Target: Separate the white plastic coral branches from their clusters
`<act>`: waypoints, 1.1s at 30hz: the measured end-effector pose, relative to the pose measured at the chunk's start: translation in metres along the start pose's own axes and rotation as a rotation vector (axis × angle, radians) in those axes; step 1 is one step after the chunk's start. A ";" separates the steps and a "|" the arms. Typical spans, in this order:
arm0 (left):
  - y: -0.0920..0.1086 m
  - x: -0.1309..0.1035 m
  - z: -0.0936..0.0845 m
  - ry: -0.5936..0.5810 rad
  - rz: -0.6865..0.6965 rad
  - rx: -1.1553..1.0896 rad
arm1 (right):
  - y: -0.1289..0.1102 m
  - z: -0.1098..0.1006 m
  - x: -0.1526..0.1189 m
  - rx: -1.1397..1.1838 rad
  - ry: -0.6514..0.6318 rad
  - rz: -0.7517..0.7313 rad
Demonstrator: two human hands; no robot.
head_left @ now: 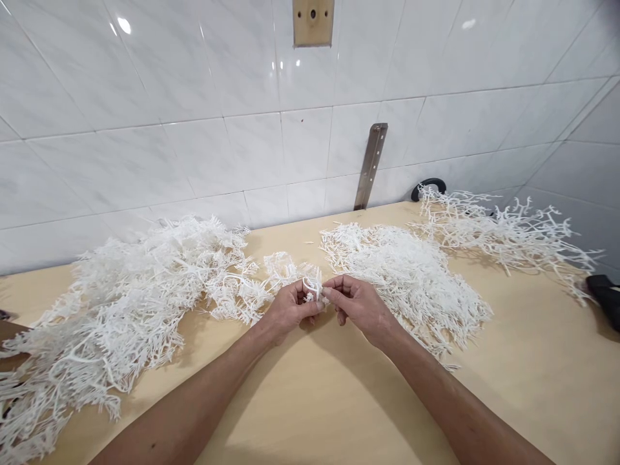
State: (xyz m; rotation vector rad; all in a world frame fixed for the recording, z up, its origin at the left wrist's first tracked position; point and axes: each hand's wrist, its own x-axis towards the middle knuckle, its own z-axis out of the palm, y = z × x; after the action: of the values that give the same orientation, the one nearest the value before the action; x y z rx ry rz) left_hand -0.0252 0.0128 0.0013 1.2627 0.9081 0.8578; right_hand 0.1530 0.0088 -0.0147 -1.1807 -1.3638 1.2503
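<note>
Between my two hands, above the middle of the table, is a small white branched plastic-looking piece. My left hand pinches it between thumb and fingers. The thumb and forefinger of my right hand close on its right side, and the exact grip is partly hidden. Just behind my left hand lies a loose white tangle, which runs into a large heap of white branched pieces on the left. Right of my right hand spreads a flatter pile of short white sticks.
Long bare branched white strands lie at the back right, beside a black curved object. Another black object sits at the right edge. A metal bar leans on the tiled wall behind the wooden table.
</note>
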 end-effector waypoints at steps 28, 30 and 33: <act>0.004 0.000 0.000 0.067 -0.047 0.046 | 0.002 -0.003 0.000 -0.195 -0.034 0.031; 0.006 -0.001 0.000 0.070 -0.055 0.039 | 0.001 -0.003 0.000 -0.182 -0.028 0.015; 0.004 0.000 0.000 0.080 -0.062 0.064 | 0.002 -0.003 0.000 -0.157 -0.042 0.002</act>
State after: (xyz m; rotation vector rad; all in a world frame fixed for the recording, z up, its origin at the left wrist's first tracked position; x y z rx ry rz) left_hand -0.0250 0.0128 0.0051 1.2556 1.0411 0.8407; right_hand 0.1562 0.0096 -0.0163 -1.2693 -1.5144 1.1932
